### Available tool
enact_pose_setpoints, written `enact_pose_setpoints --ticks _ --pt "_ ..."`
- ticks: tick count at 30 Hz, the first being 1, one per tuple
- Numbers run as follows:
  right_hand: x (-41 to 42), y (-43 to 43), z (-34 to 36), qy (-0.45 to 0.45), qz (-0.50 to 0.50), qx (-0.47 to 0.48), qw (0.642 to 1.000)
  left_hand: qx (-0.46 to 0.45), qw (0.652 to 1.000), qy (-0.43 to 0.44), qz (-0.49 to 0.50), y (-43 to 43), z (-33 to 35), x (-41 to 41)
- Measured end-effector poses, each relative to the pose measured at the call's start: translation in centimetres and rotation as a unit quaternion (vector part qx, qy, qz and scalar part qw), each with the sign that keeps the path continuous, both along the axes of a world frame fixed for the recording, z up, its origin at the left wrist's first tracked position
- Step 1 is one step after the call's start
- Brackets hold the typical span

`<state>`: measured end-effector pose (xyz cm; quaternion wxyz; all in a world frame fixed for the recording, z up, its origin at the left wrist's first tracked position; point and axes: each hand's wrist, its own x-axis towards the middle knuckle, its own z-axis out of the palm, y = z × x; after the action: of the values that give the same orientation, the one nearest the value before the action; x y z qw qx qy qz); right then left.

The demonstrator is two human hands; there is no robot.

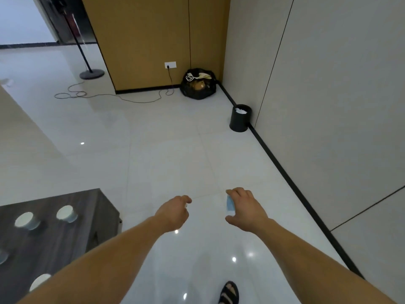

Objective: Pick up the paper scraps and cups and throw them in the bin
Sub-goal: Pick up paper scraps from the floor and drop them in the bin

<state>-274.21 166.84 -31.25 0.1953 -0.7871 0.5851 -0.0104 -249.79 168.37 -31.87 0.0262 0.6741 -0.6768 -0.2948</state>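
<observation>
Holds a pale blue cup [229, 205] in the right hand [245, 208] at 5 o'clock in the view, with fingers curled over its far side and thumb at the near side, well above the glossy floor [153, 139]. Carries the left hand [175, 212] near it at 7 o'clock, with fingers curled inward; cannot tell whether pinching a small scrap or closed on nothing. Faces the bin [240, 119], a black cylinder against the wall [328, 84] at 12 o'clock from the right hand and well apart from it, with something white heaped near its rim. Shows other cups [25, 220] on the dark table [87, 216] at 8 o'clock, not yet collected. By the look of it, paper: very light, thin-walled, quick to buckle under a hard squeeze, stiffer at rim and base. Best taken round the wall close to the rim, or pinched at the rim itself, with light pressure only. No real harm in crushing rubbish, yet probably too light to throw true from here and apt to bounce off the bin's edge. Safer to release low, straight above the opening. Likely worth stacking the rest to save trips.
</observation>
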Motion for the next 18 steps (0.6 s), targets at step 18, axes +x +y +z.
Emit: enact_pose_setpoints --ticks 18 --pt "-2.4 -40.9 0.9 0.018 -0.042 -0.013 0.999 -0.032 0.998 0.028 -0.037 -44.6 1.0 -3.0"
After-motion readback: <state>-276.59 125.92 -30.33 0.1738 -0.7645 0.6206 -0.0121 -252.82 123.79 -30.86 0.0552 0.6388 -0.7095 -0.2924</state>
